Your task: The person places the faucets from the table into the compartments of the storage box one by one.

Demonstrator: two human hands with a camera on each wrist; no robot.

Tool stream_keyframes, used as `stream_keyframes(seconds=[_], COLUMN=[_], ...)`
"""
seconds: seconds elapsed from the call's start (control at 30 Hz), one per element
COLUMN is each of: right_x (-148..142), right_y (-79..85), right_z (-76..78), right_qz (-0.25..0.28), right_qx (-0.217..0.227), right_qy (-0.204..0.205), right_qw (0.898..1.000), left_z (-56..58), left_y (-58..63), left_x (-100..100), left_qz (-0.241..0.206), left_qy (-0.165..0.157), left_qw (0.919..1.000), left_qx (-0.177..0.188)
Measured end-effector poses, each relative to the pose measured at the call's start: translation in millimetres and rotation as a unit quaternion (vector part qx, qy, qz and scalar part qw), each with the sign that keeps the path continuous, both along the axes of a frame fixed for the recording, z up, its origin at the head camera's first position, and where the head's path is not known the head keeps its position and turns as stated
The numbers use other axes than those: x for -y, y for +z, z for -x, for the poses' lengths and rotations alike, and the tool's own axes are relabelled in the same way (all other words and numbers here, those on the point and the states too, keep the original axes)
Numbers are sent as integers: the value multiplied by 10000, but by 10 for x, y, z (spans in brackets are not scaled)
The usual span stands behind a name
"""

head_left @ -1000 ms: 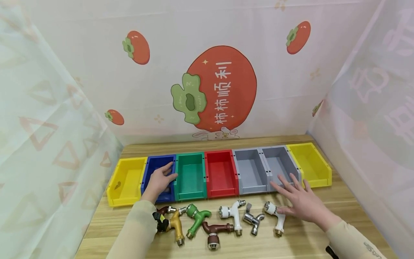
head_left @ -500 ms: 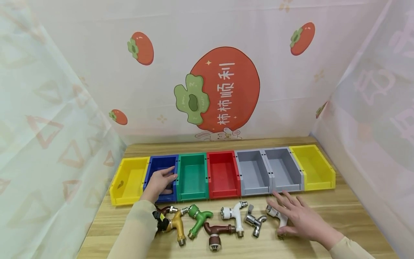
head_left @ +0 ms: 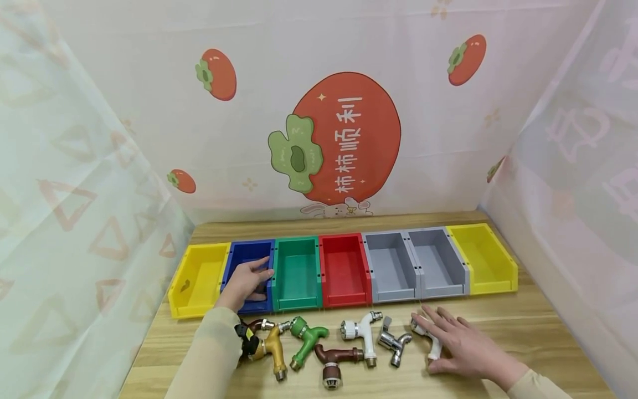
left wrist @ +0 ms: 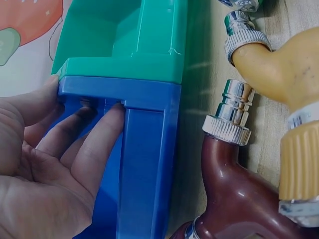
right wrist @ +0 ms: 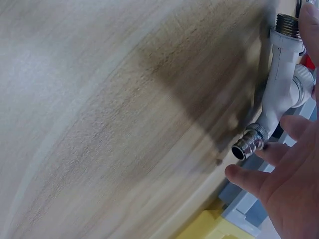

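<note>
My left hand [head_left: 243,285] reaches into the blue bin [head_left: 242,252]. In the left wrist view, its extended fingers [left wrist: 102,144] touch the bin's side wall and rim beside the green bin [left wrist: 119,69]. At the right, my right hand [head_left: 461,344] hovers with spread fingers over a white faucet [head_left: 435,349], partly covering it. The right wrist view has this white faucet [right wrist: 279,94] with its metal spout end near the fingertips; no grip on it shows. A dark red faucet [left wrist: 234,174] and a yellow faucet [left wrist: 299,69] lie near the left hand.
Along the table's back runs a row of bins, including a red bin [head_left: 344,271], grey bins [head_left: 391,266] and yellow bins [head_left: 483,257]. Between the hands lie a green faucet [head_left: 307,338], a brown faucet [head_left: 334,357], another white faucet [head_left: 366,335] and a chrome faucet [head_left: 394,341].
My right hand has come down from in front of the grey bins to the white faucet at the right. The left hand stays in the blue bin. The head view has shifted slightly.
</note>
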State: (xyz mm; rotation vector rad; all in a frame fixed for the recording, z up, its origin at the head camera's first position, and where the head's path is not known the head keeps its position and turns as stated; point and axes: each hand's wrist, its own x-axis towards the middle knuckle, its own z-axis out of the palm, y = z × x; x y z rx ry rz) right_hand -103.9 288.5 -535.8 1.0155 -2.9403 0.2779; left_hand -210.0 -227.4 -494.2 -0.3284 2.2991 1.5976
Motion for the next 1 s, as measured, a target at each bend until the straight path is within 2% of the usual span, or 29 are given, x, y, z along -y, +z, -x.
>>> stream_keyframes(seconds=[0.27, 0.7, 0.83, 1.0], right_x=[20, 0, -16, -51], right_y=[36, 5, -6, 6], right_z=[79, 105, 105, 117], right_qz=[150, 173, 218, 130], right_qx=[-163, 294, 3, -665], right_qy=[274, 180, 372, 904], right_qw=[9994, 9993, 9991, 9936], left_z=[1, -5, 5, 19], left_y=[-2, -22, -33, -58], left_x=[7, 25, 24, 25], left_qz=[19, -46, -81, -46], left_qy=[-2, 0, 33, 39], left_qw=[10000, 10000, 10000, 10000], left_qx=[-1, 22, 28, 36])
